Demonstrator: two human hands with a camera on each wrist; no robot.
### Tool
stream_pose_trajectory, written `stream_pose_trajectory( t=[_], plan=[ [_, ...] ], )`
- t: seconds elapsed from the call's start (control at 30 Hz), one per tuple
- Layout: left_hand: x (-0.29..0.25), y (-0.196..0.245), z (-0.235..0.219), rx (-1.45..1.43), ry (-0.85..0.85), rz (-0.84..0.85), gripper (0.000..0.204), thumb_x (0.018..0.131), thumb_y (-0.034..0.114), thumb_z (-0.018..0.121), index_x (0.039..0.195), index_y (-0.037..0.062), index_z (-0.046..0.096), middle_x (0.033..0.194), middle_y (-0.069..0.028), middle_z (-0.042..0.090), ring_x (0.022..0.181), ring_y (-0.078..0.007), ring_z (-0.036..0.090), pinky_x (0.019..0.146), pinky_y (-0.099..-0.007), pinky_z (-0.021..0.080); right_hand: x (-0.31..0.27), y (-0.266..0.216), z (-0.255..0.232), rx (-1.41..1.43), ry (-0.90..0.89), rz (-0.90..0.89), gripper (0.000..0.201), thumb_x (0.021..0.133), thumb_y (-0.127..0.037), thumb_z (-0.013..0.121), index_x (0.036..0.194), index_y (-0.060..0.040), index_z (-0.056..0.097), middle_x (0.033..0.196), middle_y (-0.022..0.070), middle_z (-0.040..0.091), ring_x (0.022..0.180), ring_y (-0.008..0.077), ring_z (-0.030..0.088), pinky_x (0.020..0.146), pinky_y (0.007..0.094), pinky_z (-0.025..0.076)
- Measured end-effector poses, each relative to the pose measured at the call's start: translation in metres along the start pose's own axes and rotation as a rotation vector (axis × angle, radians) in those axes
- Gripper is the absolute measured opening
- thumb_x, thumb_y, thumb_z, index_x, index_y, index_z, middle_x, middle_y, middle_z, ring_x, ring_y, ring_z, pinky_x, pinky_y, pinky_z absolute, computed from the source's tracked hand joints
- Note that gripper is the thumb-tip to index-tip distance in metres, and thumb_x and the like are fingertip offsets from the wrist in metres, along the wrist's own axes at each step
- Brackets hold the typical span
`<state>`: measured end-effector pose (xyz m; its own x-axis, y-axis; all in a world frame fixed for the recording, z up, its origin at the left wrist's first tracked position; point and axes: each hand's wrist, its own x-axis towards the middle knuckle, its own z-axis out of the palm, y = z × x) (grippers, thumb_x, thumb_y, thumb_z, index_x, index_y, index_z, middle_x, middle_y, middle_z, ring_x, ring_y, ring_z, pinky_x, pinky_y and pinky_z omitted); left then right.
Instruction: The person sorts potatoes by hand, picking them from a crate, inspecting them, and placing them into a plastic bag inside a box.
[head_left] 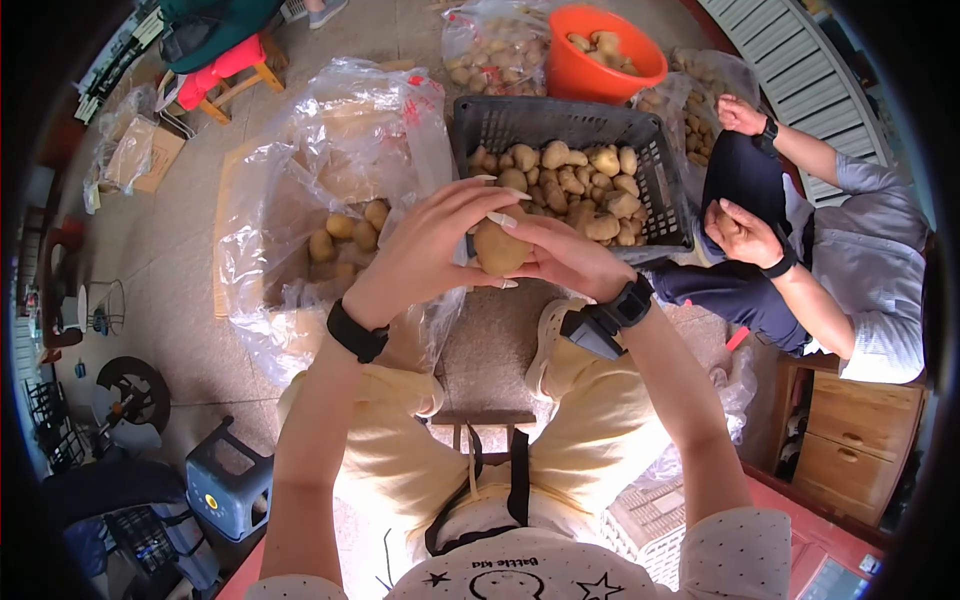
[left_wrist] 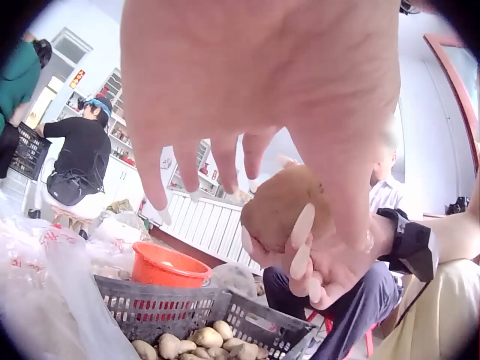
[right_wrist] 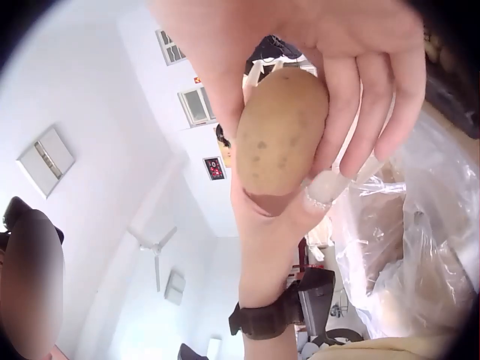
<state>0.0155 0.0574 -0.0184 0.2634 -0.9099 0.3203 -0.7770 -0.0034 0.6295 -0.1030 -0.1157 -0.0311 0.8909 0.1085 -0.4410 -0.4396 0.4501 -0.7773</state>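
Note:
My right hand (head_left: 585,262) grips a brown potato (head_left: 500,248) between thumb and fingers, above the near edge of the black crate. In the right wrist view the smooth, spotted side of this potato (right_wrist: 281,135) shows. My left hand (head_left: 425,245) arches beside it, its long-nailed fingers extended and its thumb close to the potato's near side. From the left wrist, the left fingers (left_wrist: 223,161) hang spread and fairly straight next to the potato. Below lie many potatoes in the black crate (head_left: 670,190). Several more potatoes (head_left: 352,232) sit in the plastic-lined box to the left.
An orange bucket (head_left: 590,80) with potatoes stands behind the crate, beside plastic bags of potatoes (head_left: 490,60). At the right sits another person (head_left: 860,230), arms reaching toward the crate. A blue stool (head_left: 230,480) and wooden drawers (head_left: 855,430) flank my seat.

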Motion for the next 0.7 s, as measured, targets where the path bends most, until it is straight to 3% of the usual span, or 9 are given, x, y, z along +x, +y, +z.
stream_pose_trajectory(
  t=[0.07,0.13,0.27,0.37,0.43,0.5,0.57,0.63,0.7],
  plan=[
    [-0.002,0.005,0.002,-0.053,-0.012,-0.01,0.076,0.062,0.021,0.084,0.13,0.0106,0.052,0.13,-0.0086,0.053,0.122,-0.0296,0.048,0.102,-0.0403,0.041,0.003,0.005,-0.001,-0.012,-0.057,0.003,0.05,0.095,-0.039,0.056,0.129,-0.0033,0.048,0.12,0.0089,0.058,0.108,0.016,0.059,0.093,0.032,0.05],
    [0.001,0.006,0.001,-0.094,-0.016,-0.002,0.071,0.063,0.02,0.083,0.128,0.0092,0.055,0.129,-0.0081,0.055,0.121,-0.0284,0.051,0.1,-0.0391,0.042,0.006,0.006,-0.003,-0.058,-0.133,0.011,0.052,0.1,-0.043,0.042,0.132,-0.0019,0.043,0.126,0.0124,0.056,0.116,0.0212,0.056,0.099,0.0338,0.045],
    [0.003,0.005,0.003,-0.133,-0.006,-0.045,0.062,0.064,0.024,0.084,0.117,0.0049,0.058,0.121,-0.0114,0.058,0.107,-0.0304,0.058,0.089,-0.0382,0.047,0.007,0.008,-0.002,-0.104,-0.136,0.022,0.059,0.101,-0.049,0.034,0.135,-0.001,0.041,0.126,0.014,0.056,0.117,0.0225,0.056,0.1,0.0336,0.045],
    [0.0,0.005,0.006,-0.142,0.008,-0.112,0.056,0.066,0.025,0.083,0.111,0.0025,0.059,0.114,-0.0135,0.061,0.098,-0.0308,0.061,0.083,-0.037,0.048,0.004,0.006,0.003,-0.066,-0.109,0.048,0.064,0.101,-0.052,0.028,0.137,-0.0004,0.039,0.128,0.0156,0.055,0.118,0.023,0.056,0.1,0.0346,0.045],
    [0.0,0.009,0.005,-0.121,0.047,-0.13,0.052,0.066,0.023,0.082,0.108,0.0013,0.06,0.11,-0.0139,0.063,0.094,-0.029,0.064,0.081,-0.0345,0.049,-0.003,0.003,0.014,-0.06,0.01,0.061,0.068,0.1,-0.055,0.023,0.139,0.0002,0.036,0.123,0.02,0.058,0.117,0.0249,0.056,0.098,0.0355,0.047],
    [0.001,0.014,0.001,-0.091,0.019,-0.248,0.041,0.071,0.026,0.079,0.1,0.0003,0.065,0.09,-0.0132,0.068,0.08,-0.0273,0.066,0.074,-0.0331,0.05,-0.001,0.007,0.005,-0.084,-0.087,0.081,0.067,0.101,-0.054,0.023,0.14,-0.0013,0.035,0.118,0.0207,0.061,0.112,0.026,0.059,0.095,0.0357,0.048],
    [0.001,0.012,0.002,-0.076,0.001,-0.29,0.038,0.073,0.028,0.077,0.096,-0.0003,0.066,0.083,-0.0123,0.068,0.074,-0.0245,0.066,0.07,-0.0317,0.05,-0.001,0.008,0.001,-0.11,-0.181,0.098,0.065,0.101,-0.053,0.022,0.141,-0.0028,0.034,0.113,0.0215,0.063,0.108,0.0272,0.062,0.092,0.036,0.05],
    [0.0,0.009,0.003,-0.063,-0.02,-0.332,0.035,0.076,0.03,0.075,0.092,-0.0009,0.068,0.076,-0.0114,0.068,0.068,-0.0217,0.066,0.065,-0.0303,0.05,-0.005,0.002,0.006,-0.225,-0.067,0.133,0.075,0.097,-0.062,0.019,0.124,0.0005,0.052,0.102,0.0154,0.068,0.094,0.0219,0.067,0.087,0.0297,0.05],
    [-0.002,0.005,0.006,-0.151,-0.075,-0.505,0.039,0.08,0.033,0.073,0.09,-0.0044,0.068,0.07,-0.0088,0.067,0.064,-0.0126,0.063,0.06,-0.0256,0.048,-0.005,0.0,0.003,-0.343,-0.003,0.109,0.083,0.095,-0.066,0.017,0.105,0.0018,0.063,0.092,0.0134,0.07,0.086,0.0189,0.068,0.081,0.0257,0.05]
  ],
)
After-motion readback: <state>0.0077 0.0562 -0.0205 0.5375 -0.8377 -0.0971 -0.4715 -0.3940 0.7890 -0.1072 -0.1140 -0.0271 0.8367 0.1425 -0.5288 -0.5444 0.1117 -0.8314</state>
